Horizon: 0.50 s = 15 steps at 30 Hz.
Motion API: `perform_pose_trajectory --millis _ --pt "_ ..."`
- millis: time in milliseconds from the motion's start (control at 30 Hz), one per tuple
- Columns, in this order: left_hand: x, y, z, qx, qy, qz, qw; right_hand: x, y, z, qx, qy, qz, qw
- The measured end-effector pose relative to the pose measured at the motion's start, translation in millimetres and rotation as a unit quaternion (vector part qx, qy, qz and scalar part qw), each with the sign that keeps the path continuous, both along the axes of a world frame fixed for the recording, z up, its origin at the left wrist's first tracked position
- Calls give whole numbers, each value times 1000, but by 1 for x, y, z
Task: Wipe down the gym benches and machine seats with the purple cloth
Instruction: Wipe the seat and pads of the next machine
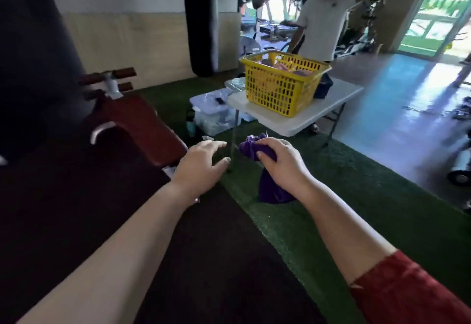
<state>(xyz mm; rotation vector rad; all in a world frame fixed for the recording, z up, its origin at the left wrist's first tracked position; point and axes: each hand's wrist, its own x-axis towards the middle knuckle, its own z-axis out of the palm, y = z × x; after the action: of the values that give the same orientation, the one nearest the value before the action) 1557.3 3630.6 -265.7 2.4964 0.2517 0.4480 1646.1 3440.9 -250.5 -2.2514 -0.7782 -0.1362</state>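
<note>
Head view: purple cloth (272, 191) held, maroon bench (142, 125) leftward

Clutching purple cloth bunched in right grip (277, 160), tail hanging. Left grip (201, 163) released, fingers spread, nearer the maroon bench just left of the cloth, long axis running away far-left.

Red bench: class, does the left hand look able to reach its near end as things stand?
Probably yes. The left hand is open, empty and right beside the near end of the red bench, nothing visible between them. The right hand holds the purple cloth.

Yellow basket (280, 86) on white folding table (326, 109), clear tub (211, 117) beside
</note>
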Motion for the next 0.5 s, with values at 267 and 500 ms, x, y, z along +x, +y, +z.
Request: perform_pose_trajectory --millis 267,500 --pt "-145 64 -26 1 36 278 960 -56 131 -26 4 10 261 965" --pt "-282 99 -35 -19 40 447 893 -160 222 -38 -19 18 426 904"
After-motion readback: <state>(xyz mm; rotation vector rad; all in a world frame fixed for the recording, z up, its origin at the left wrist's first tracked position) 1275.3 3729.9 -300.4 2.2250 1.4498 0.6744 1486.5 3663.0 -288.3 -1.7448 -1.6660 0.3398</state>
